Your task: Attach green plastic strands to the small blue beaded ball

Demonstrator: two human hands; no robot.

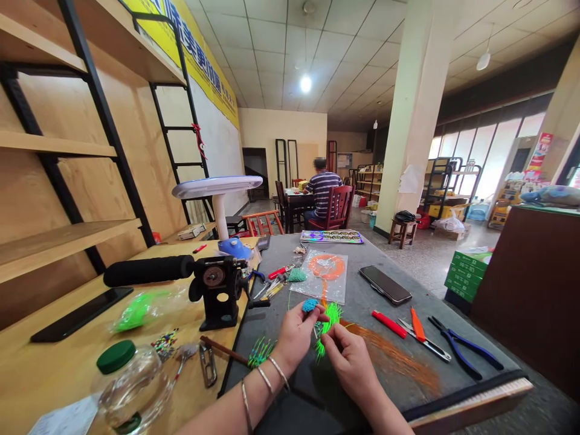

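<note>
**A:** And here we are, both hands up over the dark counter [421,311]! The left hand [294,331] has its thumb and fingers pinching a blue beaded cluster [310,305].

**B:** Right hand [350,355] in close too, thumb and forefinger pressed together, it seems, on the green strands [334,313]. That fan sits between the hands, just below the blue.

**A:** So how far along is it?

**B:** Mid-work, I'd judge. The blue cluster looks well formed, but the green ends splay loose, nothing neat about them.

**A:** Anything that looks further on?

**B:** Maybe the green-and-blue tuft [260,352], lying by the left forearm. It looks gathered, though whether it's finished I can't tell.

**A:** And the untouched stuff?

**B:** Orange strands [403,359], loose across the counter to the right! More green lies in a clear bag [138,311] over on the left. Plenty left to use, by the look of it.

**A:** Tools?

**B:** Snips [426,339] and pliers [466,347] rest off to the right, neither in hand.
</note>
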